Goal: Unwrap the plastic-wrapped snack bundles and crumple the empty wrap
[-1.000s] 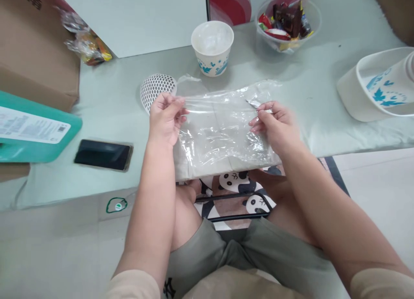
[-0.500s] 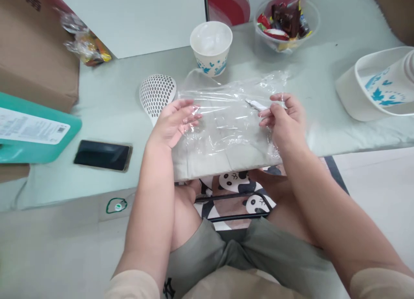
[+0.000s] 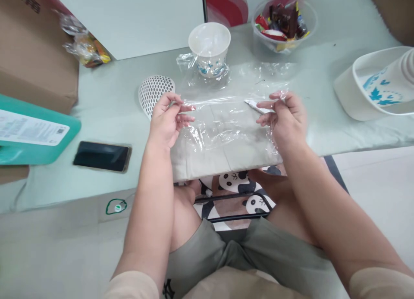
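Note:
A clear plastic film (image 3: 220, 122) is stretched between my two hands above the table's front edge. My left hand (image 3: 170, 118) pinches its left side between thumb and forefinger, the other fingers spread. On the right side, my right hand (image 3: 281, 116) pinches the film in the same way. A thin pointed object with a white body (image 3: 254, 106) shows beside the right fingertips; whether it is held or lies under the film cannot be told. The film's far part reaches a white paper cup (image 3: 210, 47) with blue leaves. Behind my left hand lies a white perforated ladle (image 3: 155, 92).
Left are a phone (image 3: 102, 156), a green container (image 3: 39, 131) and a cardboard box (image 3: 39, 53). A clear bowl of wrapped sweets (image 3: 284, 23) stands at the back. A white tub (image 3: 355, 92) holding paper cups is at the right.
The film's far edge has spread outward over the front and sides of the paper cup. My left fingers have closed into a pinch and moved slightly left; my right hand has barely moved.

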The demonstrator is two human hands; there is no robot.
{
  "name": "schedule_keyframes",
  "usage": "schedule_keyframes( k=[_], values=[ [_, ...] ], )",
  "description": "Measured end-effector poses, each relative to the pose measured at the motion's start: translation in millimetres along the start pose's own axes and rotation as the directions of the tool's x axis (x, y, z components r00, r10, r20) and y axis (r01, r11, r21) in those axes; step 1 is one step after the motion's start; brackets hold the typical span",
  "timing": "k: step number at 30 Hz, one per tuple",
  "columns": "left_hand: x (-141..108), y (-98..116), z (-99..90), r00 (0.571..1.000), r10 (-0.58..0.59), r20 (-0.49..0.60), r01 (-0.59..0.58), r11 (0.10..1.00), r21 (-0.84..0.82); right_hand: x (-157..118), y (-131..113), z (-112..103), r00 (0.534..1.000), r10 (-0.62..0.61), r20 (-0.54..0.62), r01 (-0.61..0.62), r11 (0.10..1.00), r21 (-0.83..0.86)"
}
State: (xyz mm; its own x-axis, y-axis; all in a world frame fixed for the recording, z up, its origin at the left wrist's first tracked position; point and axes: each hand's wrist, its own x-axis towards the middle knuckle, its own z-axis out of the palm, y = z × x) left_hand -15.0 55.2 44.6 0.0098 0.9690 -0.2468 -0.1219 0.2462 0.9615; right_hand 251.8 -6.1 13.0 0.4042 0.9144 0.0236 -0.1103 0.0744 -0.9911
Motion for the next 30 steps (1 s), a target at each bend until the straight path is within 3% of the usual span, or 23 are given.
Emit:
schedule_keyframes(
  k=[6,18,24,30],
  values=[
    [2,-1,3.1,1.000,-0.029,0.003,0.029,0.999,-0.046,-1,3,-1,0.998,-0.055,-0.008,0.055,0.998,-0.005],
    [6,-2,-3.3,0.999,-0.029,-0.030,0.025,0.992,-0.122,1,0,-2,1.000,0.006,0.026,-0.008,0.998,0.070],
    [2,-5,-3.7,0.993,0.036,0.114,-0.039,0.999,0.027,-1,0,-6,0.988,0.116,0.102,-0.111,0.993,-0.050],
    [6,-11,0.7,0.998,0.060,-0.027,-0.053,0.976,0.212,-3,2,-5,0.990,0.122,0.077,-0.108,0.981,-0.163]
  ],
)
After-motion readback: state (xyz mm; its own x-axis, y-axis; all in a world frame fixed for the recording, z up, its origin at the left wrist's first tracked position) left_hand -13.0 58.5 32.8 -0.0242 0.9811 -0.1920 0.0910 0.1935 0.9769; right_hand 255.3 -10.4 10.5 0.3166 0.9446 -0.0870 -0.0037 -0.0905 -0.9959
